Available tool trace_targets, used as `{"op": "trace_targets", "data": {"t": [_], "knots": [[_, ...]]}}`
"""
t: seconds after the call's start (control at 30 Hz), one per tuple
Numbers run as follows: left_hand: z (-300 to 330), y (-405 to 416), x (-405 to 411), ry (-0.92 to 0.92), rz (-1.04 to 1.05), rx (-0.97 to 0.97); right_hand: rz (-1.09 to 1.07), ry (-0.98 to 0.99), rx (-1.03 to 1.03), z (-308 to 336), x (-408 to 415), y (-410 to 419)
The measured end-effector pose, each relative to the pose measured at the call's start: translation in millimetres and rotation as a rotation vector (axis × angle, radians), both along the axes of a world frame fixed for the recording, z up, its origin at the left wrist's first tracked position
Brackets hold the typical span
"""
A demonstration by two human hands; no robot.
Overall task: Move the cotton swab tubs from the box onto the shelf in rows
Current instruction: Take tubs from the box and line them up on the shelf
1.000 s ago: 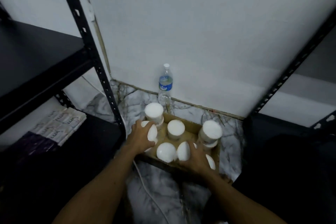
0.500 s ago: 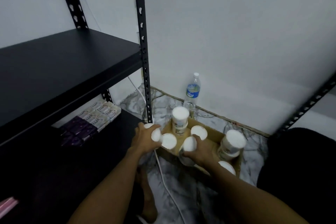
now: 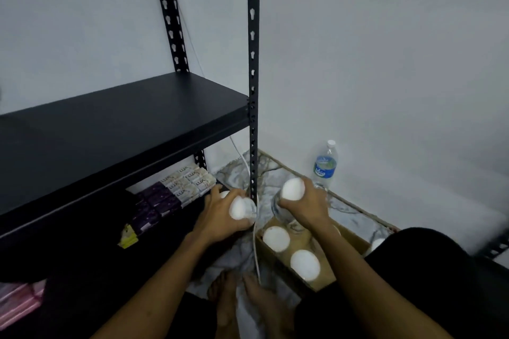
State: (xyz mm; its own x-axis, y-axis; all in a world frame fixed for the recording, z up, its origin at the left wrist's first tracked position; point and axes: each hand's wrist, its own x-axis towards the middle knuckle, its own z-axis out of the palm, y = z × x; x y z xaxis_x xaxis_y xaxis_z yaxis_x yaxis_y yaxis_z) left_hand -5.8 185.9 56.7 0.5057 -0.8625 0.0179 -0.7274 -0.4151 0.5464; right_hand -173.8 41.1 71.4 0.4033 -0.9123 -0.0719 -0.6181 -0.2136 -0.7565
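My left hand (image 3: 220, 217) grips white-lidded cotton swab tubs (image 3: 240, 208), held just left of the black shelf post (image 3: 252, 91) and clear of the box. My right hand (image 3: 308, 206) holds another white-lidded tub (image 3: 292, 189) lifted above the cardboard box (image 3: 349, 242) on the floor. Two more tubs (image 3: 276, 238) (image 3: 305, 265) stand in the box, and one (image 3: 377, 244) shows at its far right edge. The black shelf board (image 3: 110, 124) lies up and to the left, bare on top.
Soap packs (image 3: 187, 184) in white and purple fill the back of the lower shelf. A water bottle (image 3: 325, 165) stands by the wall behind the box. A white cable (image 3: 256, 250) runs down the marble floor past the post. My bare feet (image 3: 248, 303) are below.
Both hands have lifted tubs out of the box, up and to the left toward the shelf post. My view has swung left and the shelf board fills more of it.
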Motion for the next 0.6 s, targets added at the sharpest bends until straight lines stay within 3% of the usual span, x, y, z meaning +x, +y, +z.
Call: {"op": "trace_targets", "data": {"t": [0.23,0.6], "knots": [[62.9,18.4,-1.9,-0.119,0.016,-0.036,0.216,-0.124,-0.075,72.1,17.4,-2.1],[230.8,53.7,3.5,-0.258,0.137,-0.220,0.502,-0.443,-0.196,211.1,74.9,-10.9]]}}
